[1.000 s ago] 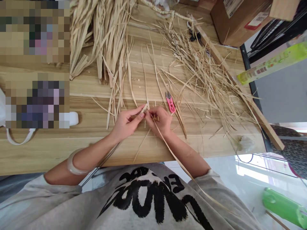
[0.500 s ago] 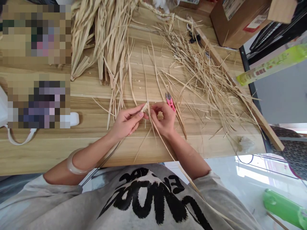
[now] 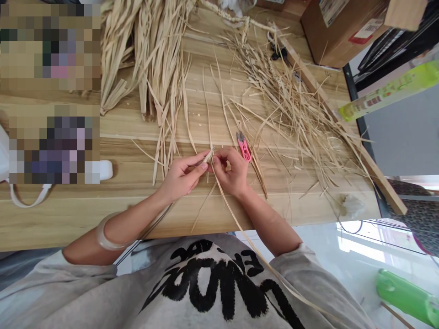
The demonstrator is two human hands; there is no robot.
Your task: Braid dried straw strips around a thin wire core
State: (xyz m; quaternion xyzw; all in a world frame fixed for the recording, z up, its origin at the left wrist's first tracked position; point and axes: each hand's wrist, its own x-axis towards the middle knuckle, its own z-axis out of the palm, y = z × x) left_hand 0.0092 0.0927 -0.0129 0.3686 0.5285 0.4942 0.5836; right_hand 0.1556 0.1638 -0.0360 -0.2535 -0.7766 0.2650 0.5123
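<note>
Left hand: extended from the lower left across the table, forearm slanted upward, thumb and forefinger pressed together; the small wrapped straw piece is gripped between them, tilted up to the right, above the table's near part. Left forearm: encircled near the elbow by a clear band.

Right hand: brought in from the lower right, fingers curled, thumb and forefinger bent toward each other in a loop, tips set just beside the wrapped piece; whether anything is pinched there cannot be told.

Long straw strand: hung from the wrapped piece, trailed past the right wrist and over the shirt.

Pink snips: laid just beyond the right hand.
</note>
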